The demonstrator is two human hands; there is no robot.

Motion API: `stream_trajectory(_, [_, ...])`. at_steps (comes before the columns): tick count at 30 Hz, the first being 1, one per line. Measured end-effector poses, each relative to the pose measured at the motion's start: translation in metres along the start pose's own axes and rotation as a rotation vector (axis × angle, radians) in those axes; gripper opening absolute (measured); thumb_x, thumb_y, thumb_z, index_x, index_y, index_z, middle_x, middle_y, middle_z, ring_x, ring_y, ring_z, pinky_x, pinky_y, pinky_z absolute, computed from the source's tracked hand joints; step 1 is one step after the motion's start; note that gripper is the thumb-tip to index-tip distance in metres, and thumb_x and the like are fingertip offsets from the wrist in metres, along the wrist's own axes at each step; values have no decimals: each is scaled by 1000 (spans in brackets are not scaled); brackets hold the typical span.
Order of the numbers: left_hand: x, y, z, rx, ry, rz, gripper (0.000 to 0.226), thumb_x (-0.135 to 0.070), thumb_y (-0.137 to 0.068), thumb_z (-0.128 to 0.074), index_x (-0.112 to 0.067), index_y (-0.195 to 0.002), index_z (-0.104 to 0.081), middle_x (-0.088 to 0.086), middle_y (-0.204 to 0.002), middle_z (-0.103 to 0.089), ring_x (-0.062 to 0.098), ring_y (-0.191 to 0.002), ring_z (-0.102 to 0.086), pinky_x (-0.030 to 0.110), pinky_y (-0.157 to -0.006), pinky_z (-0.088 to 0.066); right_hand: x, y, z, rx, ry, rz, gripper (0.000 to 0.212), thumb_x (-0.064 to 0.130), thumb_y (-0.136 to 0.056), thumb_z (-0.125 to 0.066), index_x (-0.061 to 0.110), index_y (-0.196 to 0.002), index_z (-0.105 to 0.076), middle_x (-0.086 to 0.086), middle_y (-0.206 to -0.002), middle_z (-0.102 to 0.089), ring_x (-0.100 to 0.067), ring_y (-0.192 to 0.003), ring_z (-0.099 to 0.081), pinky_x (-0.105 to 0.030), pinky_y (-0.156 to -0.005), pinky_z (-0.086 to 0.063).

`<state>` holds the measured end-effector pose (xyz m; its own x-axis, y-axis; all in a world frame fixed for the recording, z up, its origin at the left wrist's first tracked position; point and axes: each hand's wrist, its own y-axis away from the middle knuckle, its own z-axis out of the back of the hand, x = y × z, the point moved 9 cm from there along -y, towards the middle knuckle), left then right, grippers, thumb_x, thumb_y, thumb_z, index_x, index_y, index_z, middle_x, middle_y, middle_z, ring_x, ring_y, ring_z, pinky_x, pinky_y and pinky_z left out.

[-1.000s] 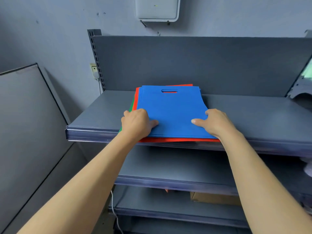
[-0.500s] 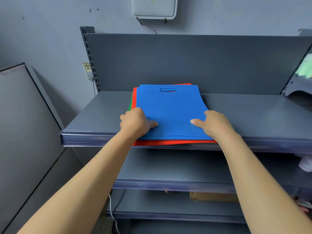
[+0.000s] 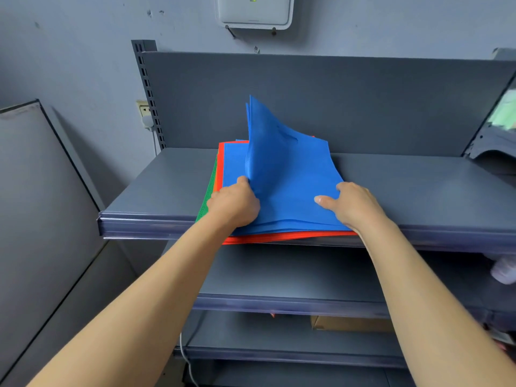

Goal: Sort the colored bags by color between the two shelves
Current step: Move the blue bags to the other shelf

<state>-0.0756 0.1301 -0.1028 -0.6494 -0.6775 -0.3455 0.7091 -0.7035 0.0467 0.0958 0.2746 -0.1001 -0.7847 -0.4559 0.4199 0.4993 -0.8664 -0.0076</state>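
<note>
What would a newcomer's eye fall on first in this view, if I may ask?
The bright blue bags on the upper shelf, their left side standing up, fanned, in the left hand, while the right hand holds their right edge, thumb on top. Under them peek red bags and a green bag.

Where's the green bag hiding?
In the head view the green bag peeks out at the left edge of the stack on the top shelf, under the red bags, beside the left hand.
</note>
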Motion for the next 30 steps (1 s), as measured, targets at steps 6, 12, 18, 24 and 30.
stream_trajectory(6, [-4,3,8,51,14,-22,41,-25,-95,-44,-3,-129,-35,14,-119,-57,29,-93,-50,32,-74,-37,1,0,0,6,-3,9,59,48,-93,-51,1,-128,-47,-14,-132,-54,-31,-119,-53,-42,-95,-44])
stream_trajectory(12, [-6,7,12,36,9,-4,39,-23,-94,-49,0,-124,-39,15,-115,-57,26,-85,-46,30,-70,-37,1,0,1,13,-3,14,58,46,-93,-52,-1,-128,-47,-15,-131,-54,-32,-118,-54,-43,-95,-44])
stream_trajectory(18, [-19,11,12,-50,36,-118,39,-9,-91,-46,-6,-130,-40,15,-114,-59,33,-100,-55,33,-77,-41,-1,-2,2,3,-2,11,57,46,-92,-53,0,-126,-48,-14,-129,-55,-33,-115,-53,-41,-92,-45])
stream_trajectory(24, [-41,27,12,-81,-27,-281,45,3,-85,-38,-9,-128,-40,8,-92,-49,36,-85,-54,41,-74,-46,-2,-3,1,-10,-1,15,55,46,-92,-53,1,-124,-50,-15,-127,-56,-34,-116,-51,-40,-92,-43])
stream_trajectory(30, [-52,38,17,-134,-12,-279,52,2,-86,-39,-18,-134,-46,19,-134,-33,38,-112,-42,40,-97,-39,-1,-3,1,-13,-14,32,58,47,-91,-53,-1,-123,-51,-16,-124,-58,-35,-113,-54,-41,-92,-45])
